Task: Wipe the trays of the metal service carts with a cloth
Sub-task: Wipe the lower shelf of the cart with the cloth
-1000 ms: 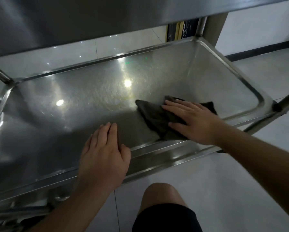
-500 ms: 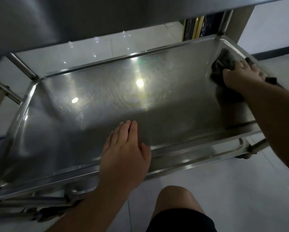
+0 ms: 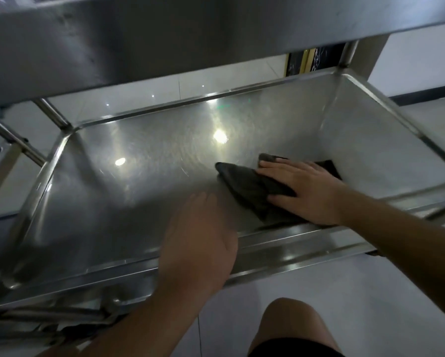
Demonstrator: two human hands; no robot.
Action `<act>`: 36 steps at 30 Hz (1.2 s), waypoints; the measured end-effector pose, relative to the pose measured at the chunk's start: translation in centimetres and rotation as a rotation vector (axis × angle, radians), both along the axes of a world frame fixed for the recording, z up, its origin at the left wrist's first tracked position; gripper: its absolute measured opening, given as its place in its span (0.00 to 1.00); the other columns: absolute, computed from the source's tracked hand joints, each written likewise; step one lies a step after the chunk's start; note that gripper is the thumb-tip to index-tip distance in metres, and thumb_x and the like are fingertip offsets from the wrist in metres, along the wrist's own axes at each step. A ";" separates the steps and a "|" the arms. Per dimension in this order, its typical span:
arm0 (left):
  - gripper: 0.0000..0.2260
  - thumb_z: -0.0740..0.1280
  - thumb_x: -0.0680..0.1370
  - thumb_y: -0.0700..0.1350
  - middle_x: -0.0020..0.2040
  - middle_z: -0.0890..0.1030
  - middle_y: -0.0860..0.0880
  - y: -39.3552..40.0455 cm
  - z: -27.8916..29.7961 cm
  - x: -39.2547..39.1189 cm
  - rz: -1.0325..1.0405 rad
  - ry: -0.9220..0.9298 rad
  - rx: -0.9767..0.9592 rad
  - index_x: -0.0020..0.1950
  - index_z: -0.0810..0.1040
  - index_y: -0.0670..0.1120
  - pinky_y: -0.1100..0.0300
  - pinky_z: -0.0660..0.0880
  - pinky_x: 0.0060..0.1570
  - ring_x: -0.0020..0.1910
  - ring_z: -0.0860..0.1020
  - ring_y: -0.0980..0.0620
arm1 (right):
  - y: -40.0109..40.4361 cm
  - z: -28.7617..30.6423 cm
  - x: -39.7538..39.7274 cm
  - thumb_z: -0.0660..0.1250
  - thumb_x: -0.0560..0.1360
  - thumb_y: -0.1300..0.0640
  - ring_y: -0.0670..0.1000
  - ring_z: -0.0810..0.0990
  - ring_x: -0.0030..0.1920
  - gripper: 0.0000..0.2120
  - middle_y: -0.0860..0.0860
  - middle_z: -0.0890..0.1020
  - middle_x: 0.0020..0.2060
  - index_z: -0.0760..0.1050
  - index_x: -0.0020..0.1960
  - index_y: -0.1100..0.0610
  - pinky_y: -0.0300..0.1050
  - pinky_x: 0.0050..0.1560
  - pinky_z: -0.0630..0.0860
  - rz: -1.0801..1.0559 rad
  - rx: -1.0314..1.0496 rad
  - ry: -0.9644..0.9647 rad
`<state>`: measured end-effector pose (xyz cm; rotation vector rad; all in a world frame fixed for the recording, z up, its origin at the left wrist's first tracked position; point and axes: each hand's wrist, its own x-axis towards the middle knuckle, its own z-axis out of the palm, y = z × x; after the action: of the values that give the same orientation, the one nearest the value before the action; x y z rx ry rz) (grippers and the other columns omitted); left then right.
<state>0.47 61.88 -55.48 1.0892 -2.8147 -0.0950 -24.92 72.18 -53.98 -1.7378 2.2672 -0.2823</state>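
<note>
The right hand point(image 3: 303, 191) lies flat, fingers straight, pressing the dark cloth point(image 3: 249, 186) onto the floor of the cart's lower tray point(image 3: 138, 181), near its right end, so the fabric drags across the steel. The left hand point(image 3: 198, 238) rests open-palmed over the near rim, gripping nothing, probably steadying the cart.

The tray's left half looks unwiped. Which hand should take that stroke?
Right hand: it already presses flat on the cloth inside the tray. The left hand has no cloth and rests on the near rim.
</note>
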 end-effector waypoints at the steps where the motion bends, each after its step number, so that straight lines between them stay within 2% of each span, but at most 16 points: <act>1: 0.32 0.49 0.82 0.56 0.81 0.68 0.46 0.0 0.0 0.0 0.000 -0.008 0.000 0.83 0.65 0.45 0.49 0.59 0.82 0.80 0.65 0.47 | 2.3 0.1 -1.2 0.49 0.76 0.26 0.40 0.52 0.81 0.36 0.32 0.54 0.81 0.51 0.82 0.32 0.47 0.78 0.49 -0.038 0.005 0.000; 3: 0.32 0.49 0.82 0.56 0.82 0.67 0.46 0.0 0.0 0.0 0.003 -0.011 0.004 0.84 0.64 0.45 0.48 0.59 0.82 0.81 0.64 0.47 | 6.4 -0.2 -4.8 0.51 0.76 0.27 0.46 0.60 0.80 0.36 0.38 0.59 0.82 0.54 0.82 0.33 0.49 0.77 0.55 -0.173 0.014 0.023; 4: 0.32 0.49 0.82 0.56 0.82 0.67 0.46 0.0 0.0 0.0 0.003 -0.007 0.007 0.84 0.64 0.45 0.48 0.59 0.82 0.81 0.64 0.47 | 8.2 -0.3 -7.1 0.52 0.76 0.28 0.51 0.65 0.78 0.35 0.42 0.63 0.81 0.56 0.81 0.34 0.53 0.76 0.61 -0.269 0.018 0.039; 6: 0.32 0.50 0.82 0.55 0.82 0.67 0.46 0.1 0.0 0.0 0.005 0.004 0.011 0.84 0.64 0.45 0.48 0.58 0.82 0.81 0.64 0.47 | 10.6 -0.4 -12.1 0.54 0.76 0.29 0.60 0.75 0.70 0.32 0.52 0.73 0.74 0.62 0.77 0.37 0.63 0.71 0.72 -0.495 0.041 0.023; 7: 0.31 0.50 0.82 0.55 0.82 0.66 0.46 0.1 0.0 -0.1 0.005 0.008 0.012 0.84 0.63 0.46 0.49 0.57 0.82 0.81 0.63 0.47 | 11.1 -0.8 -14.6 0.53 0.74 0.28 0.63 0.76 0.68 0.33 0.54 0.75 0.70 0.64 0.76 0.40 0.65 0.68 0.74 -0.606 0.045 0.026; 9: 0.32 0.50 0.82 0.55 0.82 0.66 0.46 0.2 0.0 -0.1 0.007 0.018 0.009 0.84 0.63 0.46 0.49 0.56 0.82 0.82 0.63 0.48 | 10.5 -2.0 -18.3 0.51 0.73 0.28 0.64 0.70 0.74 0.38 0.56 0.71 0.75 0.59 0.78 0.46 0.68 0.74 0.67 -0.814 0.048 0.088; 11: 0.31 0.51 0.82 0.55 0.82 0.67 0.46 0.2 0.0 -0.1 0.009 0.040 0.012 0.84 0.64 0.46 0.49 0.57 0.82 0.81 0.64 0.47 | 7.6 -2.9 -19.5 0.49 0.74 0.28 0.62 0.60 0.80 0.40 0.55 0.64 0.81 0.53 0.80 0.48 0.67 0.79 0.57 -0.911 0.040 0.144; 13: 0.31 0.51 0.82 0.55 0.82 0.68 0.45 0.2 -0.1 0.0 0.001 0.057 0.013 0.84 0.64 0.46 0.49 0.56 0.82 0.81 0.64 0.47 | 2.8 -2.5 -18.6 0.50 0.75 0.30 0.63 0.58 0.81 0.39 0.54 0.62 0.81 0.54 0.81 0.47 0.68 0.79 0.54 -0.896 0.043 0.125; 17: 0.31 0.52 0.81 0.55 0.81 0.69 0.45 0.2 -0.5 -0.1 0.002 0.103 0.008 0.83 0.65 0.45 0.51 0.52 0.80 0.81 0.65 0.46 | -8.6 -0.3 -13.1 0.57 0.78 0.36 0.66 0.62 0.78 0.36 0.58 0.66 0.78 0.60 0.81 0.52 0.69 0.78 0.55 -0.810 0.028 0.028; 22: 0.30 0.53 0.83 0.56 0.80 0.69 0.45 -0.1 -0.8 -0.2 -0.010 0.123 0.020 0.83 0.64 0.45 0.48 0.56 0.82 0.81 0.64 0.46 | -17.6 0.8 -0.2 0.56 0.81 0.39 0.60 0.63 0.79 0.31 0.54 0.66 0.80 0.62 0.81 0.50 0.60 0.77 0.58 -0.335 -0.016 0.060; 24: 0.29 0.56 0.83 0.56 0.79 0.70 0.44 0.0 -0.7 -0.1 0.002 0.129 0.028 0.82 0.65 0.45 0.46 0.59 0.81 0.79 0.66 0.45 | -17.7 0.7 3.7 0.58 0.81 0.39 0.57 0.64 0.79 0.29 0.50 0.67 0.80 0.64 0.80 0.46 0.57 0.76 0.60 -0.083 -0.040 0.091; 26: 0.29 0.60 0.82 0.55 0.80 0.68 0.43 0.2 -0.4 0.1 0.022 0.169 0.048 0.81 0.67 0.44 0.46 0.60 0.81 0.78 0.68 0.44 | -15.5 0.4 5.5 0.57 0.82 0.38 0.52 0.60 0.81 0.29 0.46 0.63 0.82 0.62 0.82 0.43 0.56 0.79 0.57 0.063 -0.051 0.096; 29: 0.26 0.64 0.81 0.55 0.79 0.67 0.44 0.4 0.0 0.4 0.030 0.245 0.107 0.76 0.70 0.44 0.46 0.66 0.77 0.77 0.67 0.44 | -10.3 0.2 5.0 0.55 0.82 0.35 0.48 0.54 0.83 0.31 0.41 0.58 0.83 0.56 0.83 0.40 0.53 0.80 0.50 0.029 -0.007 0.051; 32: 0.21 0.65 0.79 0.57 0.68 0.71 0.47 -1.4 1.2 1.9 0.016 0.350 0.196 0.68 0.72 0.46 0.48 0.73 0.65 0.66 0.71 0.46 | -4.7 0.0 2.6 0.51 0.80 0.30 0.47 0.54 0.83 0.33 0.39 0.57 0.83 0.53 0.83 0.37 0.55 0.80 0.52 -0.151 -0.006 0.070; 34: 0.19 0.65 0.79 0.57 0.64 0.73 0.48 -4.6 1.9 4.6 0.063 0.330 0.175 0.66 0.73 0.48 0.49 0.76 0.59 0.60 0.74 0.46 | -2.1 0.1 0.8 0.50 0.80 0.30 0.50 0.56 0.83 0.33 0.39 0.57 0.83 0.54 0.83 0.37 0.59 0.80 0.54 -0.297 0.005 0.080; 36: 0.19 0.67 0.80 0.54 0.66 0.75 0.46 -8.7 1.9 8.6 0.139 0.272 0.119 0.68 0.76 0.46 0.49 0.76 0.60 0.60 0.78 0.43 | -1.5 0.2 -0.8 0.53 0.82 0.33 0.56 0.60 0.82 0.30 0.44 0.60 0.83 0.57 0.82 0.38 0.63 0.79 0.57 -0.436 0.042 0.061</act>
<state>9.03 53.21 -53.53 1.1919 -2.5129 -0.3712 -25.74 70.69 -53.82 -1.2304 2.6590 -0.2654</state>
